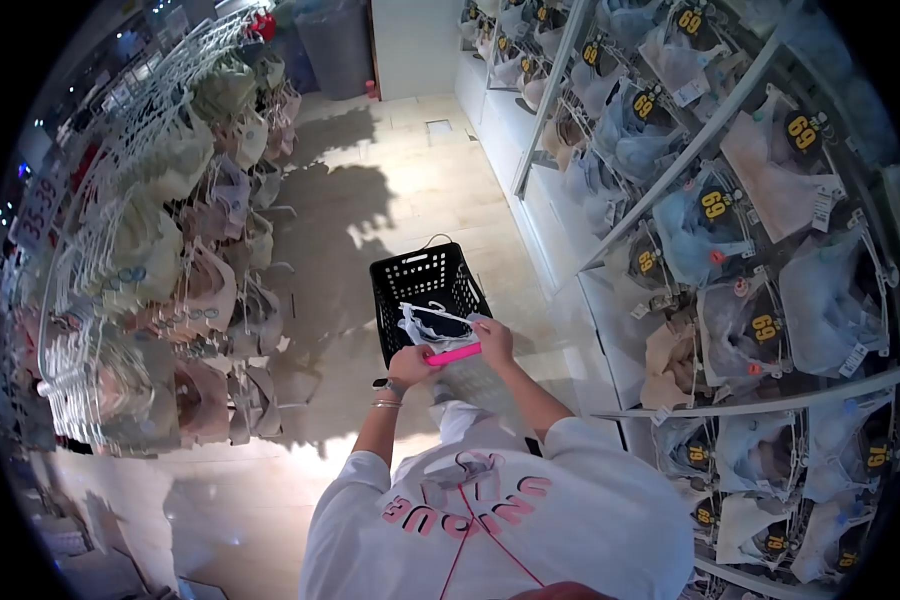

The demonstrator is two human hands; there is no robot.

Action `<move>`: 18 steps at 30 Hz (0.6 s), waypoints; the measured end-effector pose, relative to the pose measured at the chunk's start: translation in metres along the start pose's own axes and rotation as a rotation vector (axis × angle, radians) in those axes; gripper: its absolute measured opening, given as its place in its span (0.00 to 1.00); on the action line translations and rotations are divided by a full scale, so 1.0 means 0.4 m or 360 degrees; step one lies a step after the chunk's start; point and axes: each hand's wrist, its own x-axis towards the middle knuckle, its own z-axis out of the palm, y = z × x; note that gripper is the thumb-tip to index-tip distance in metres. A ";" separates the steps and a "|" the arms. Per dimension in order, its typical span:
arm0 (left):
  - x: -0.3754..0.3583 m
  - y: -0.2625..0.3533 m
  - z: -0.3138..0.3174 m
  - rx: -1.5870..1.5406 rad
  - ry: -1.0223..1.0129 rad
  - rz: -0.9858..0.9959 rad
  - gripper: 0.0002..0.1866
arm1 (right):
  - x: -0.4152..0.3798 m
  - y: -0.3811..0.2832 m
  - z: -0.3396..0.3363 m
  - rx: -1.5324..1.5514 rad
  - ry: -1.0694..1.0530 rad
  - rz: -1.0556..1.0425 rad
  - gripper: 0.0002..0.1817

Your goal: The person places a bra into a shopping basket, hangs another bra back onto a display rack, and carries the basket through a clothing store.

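Note:
Both of my hands are in front of my body, over a black plastic basket (379,290) on the floor. My left hand (411,366) is closed on one end of a bright pink bar-shaped thing (455,355). My right hand (493,342) is closed at the end of a white hanger (438,313), close to the pink thing's other end. From the hanger hangs a light-coloured garment, its shape partly hidden by my hands. Dark items lie in the basket below. I wear a watch (380,383) and bracelets on my left arm.
At left stands a rack of bras (200,275) on white hangers. Slanted wall displays of bras (710,225) with yellow 69 and 79 labels line the right. The tiled aisle floor (335,210) runs ahead to a grey bin (335,50).

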 end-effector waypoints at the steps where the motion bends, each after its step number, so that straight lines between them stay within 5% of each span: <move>1: 0.030 -0.008 -0.010 0.0011 0.0006 -0.0016 0.22 | 0.032 -0.005 0.012 -0.0002 0.0015 -0.0023 0.11; 10: 0.263 -0.041 -0.146 -0.0022 0.0034 -0.0053 0.20 | 0.310 -0.015 0.118 0.0118 -0.0284 0.0235 0.12; 18: 0.448 -0.115 -0.243 -0.0252 0.0003 0.0128 0.20 | 0.507 -0.025 0.218 0.0344 -0.0228 0.0355 0.09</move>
